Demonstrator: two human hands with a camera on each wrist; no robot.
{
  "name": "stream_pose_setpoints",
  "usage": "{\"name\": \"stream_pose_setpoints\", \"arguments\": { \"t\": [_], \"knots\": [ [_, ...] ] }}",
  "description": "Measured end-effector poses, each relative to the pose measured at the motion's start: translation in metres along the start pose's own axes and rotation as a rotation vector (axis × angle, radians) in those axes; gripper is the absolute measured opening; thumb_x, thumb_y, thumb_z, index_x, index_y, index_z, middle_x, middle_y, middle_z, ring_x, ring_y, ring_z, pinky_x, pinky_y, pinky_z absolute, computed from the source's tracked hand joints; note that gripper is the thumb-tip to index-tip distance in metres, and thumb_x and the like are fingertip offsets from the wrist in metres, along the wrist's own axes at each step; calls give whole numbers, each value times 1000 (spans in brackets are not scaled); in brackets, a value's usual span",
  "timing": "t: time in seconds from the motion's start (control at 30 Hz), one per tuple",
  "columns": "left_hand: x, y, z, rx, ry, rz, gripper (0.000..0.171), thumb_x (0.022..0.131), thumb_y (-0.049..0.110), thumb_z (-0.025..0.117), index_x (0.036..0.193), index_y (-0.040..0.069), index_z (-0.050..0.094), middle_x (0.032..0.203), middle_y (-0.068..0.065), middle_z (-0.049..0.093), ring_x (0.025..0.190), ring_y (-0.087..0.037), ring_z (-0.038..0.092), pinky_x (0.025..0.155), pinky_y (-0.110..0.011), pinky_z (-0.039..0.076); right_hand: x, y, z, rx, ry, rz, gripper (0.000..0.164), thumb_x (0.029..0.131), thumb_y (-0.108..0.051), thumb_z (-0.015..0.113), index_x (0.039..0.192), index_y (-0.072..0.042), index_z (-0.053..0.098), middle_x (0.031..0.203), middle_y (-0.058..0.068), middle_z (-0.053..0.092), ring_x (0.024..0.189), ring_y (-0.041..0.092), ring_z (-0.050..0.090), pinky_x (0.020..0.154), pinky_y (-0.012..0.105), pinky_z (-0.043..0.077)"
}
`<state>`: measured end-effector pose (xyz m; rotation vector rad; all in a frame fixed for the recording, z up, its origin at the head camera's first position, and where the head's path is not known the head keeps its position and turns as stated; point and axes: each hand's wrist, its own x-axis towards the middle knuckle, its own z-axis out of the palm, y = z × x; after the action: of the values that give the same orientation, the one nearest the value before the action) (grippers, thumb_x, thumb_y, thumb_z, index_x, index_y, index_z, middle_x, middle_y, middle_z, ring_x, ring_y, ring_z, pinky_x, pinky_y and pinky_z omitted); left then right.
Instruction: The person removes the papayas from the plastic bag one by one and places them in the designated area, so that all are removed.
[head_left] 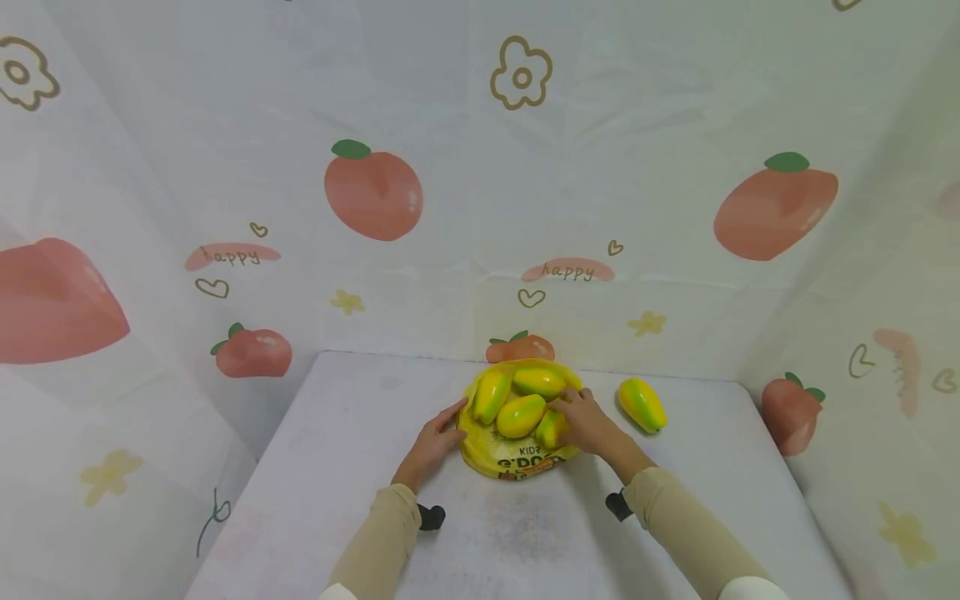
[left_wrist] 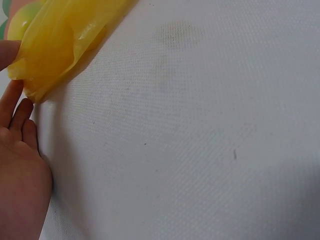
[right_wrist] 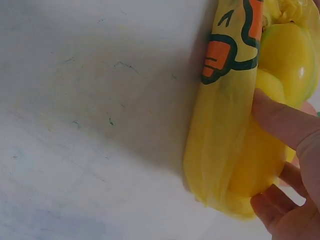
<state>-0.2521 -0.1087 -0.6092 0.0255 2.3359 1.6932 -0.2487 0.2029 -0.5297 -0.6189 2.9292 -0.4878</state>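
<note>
A yellow plastic bag (head_left: 480,457) with dark printing lies on the table, its mouth spread open. Several glossy yellow-green papayas (head_left: 521,416) are inside it. At the bag's left rim, my left hand (head_left: 430,447) holds the edge between thumb and fingers; the yellow film (left_wrist: 65,45) runs between them in the left wrist view. My right hand (head_left: 587,423) reaches over the right rim and grips a papaya (right_wrist: 257,155) there, thumb on one side and fingertips on the other. The hand hides part of that fruit in the head view.
One more papaya (head_left: 642,406) lies on the white table (head_left: 330,467), to the right of the bag. White cloth (head_left: 450,292) printed with fruit and flowers hangs along the back and both sides. Faint stains mark the table in front of the bag.
</note>
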Motion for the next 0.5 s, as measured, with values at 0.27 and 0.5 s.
{"name": "stream_pose_setpoints", "arguments": {
  "t": [0.27, 0.5],
  "knots": [
    [-2, 2, 1, -5, 3, -15, 63, 91, 17, 62, 150, 38, 51, 164, 7, 39, 159, -28, 22, 130, -58, 15, 0, 2, 4, -55, 21, -36, 56, 79, -15, 86, 130, -7, 65, 137, 21, 57, 116, 40, 48, 94, 55, 50],
    [-2, 3, 0, 8, -1, -19, 63, 91, 17, 62, 150, 38, 50, 165, 5, 39, 159, -30, 23, 129, -61, 16, 1, 3, 3, -90, 28, -48, 55, 79, -20, 87, 129, -8, 66, 133, 18, 60, 112, 36, 49, 93, 51, 51]
  ]
}}
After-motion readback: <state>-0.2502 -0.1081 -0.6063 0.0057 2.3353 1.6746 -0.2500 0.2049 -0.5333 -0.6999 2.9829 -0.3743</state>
